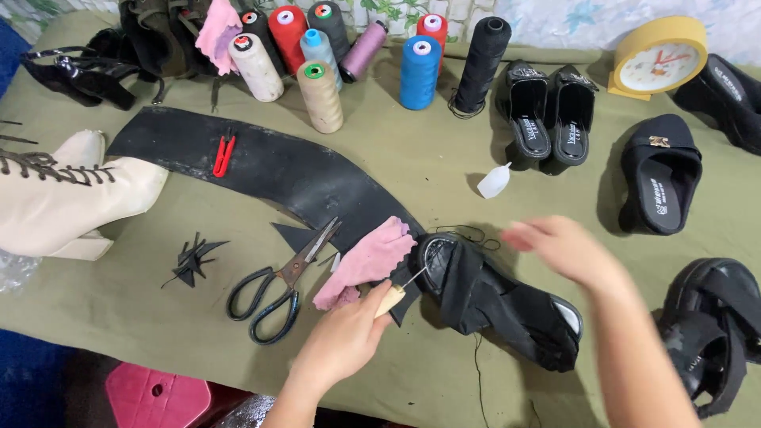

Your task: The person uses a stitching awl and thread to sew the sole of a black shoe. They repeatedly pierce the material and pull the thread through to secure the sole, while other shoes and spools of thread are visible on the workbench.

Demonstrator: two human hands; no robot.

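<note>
Olive cloth-covered surface [412, 158] carried a black fabric sandal [499, 305]; a wooden-handled awl [394, 296] was gripped by the left hand [345, 341] at its heel, while the right hand [559, 246] hovered open, blurred, above it.

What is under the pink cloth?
The pink cloth lies on the curved black rubber sheet, beside the scissors. Its lower corner is hidden by the left hand holding a wooden-handled awl. Anything beneath the cloth is covered.

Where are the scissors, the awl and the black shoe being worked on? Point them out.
scissors [287, 279]: head view, on the pivot where the blades cross.
awl [390, 300]: head view, on its wooden handle in the left hand.
black shoe [507, 305]: head view, on its strap upper.
</note>
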